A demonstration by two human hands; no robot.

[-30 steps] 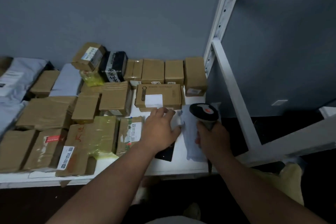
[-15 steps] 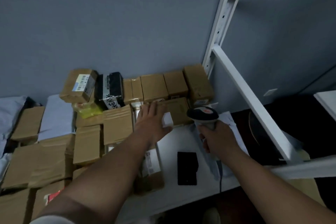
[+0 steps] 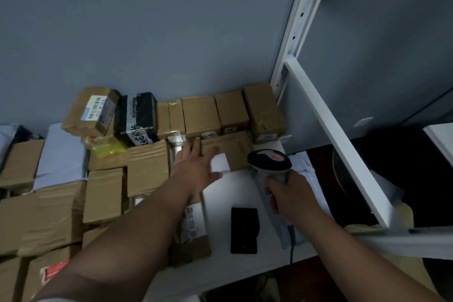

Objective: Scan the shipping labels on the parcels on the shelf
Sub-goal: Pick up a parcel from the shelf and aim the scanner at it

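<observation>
My left hand lies flat, fingers straight and spread, on top of a flat cardboard parcel near the back of the white shelf, thumb stretched out just below its white label, which sits on the near edge of the box beside my palm. My right hand is wrapped tight round the handle of the barcode scanner, its dark head with the red patch raised just right of that parcel and close to the label. Under my right wrist lies a pale grey mailer bag, and a black phone-like slab lies flat on the shelf between my forearms. Behind the parcel, a row of small brown boxes stands against the blue-grey wall, with a black box with white lettering to their left and a brown box with a barcode sticker tilted on top of the pile beside it. A yellow packet pokes out beneath those two. More cardboard parcels crowd the left half of the shelf, one under my left forearm showing a printed label. The white upright of the rack rises on the right.
</observation>
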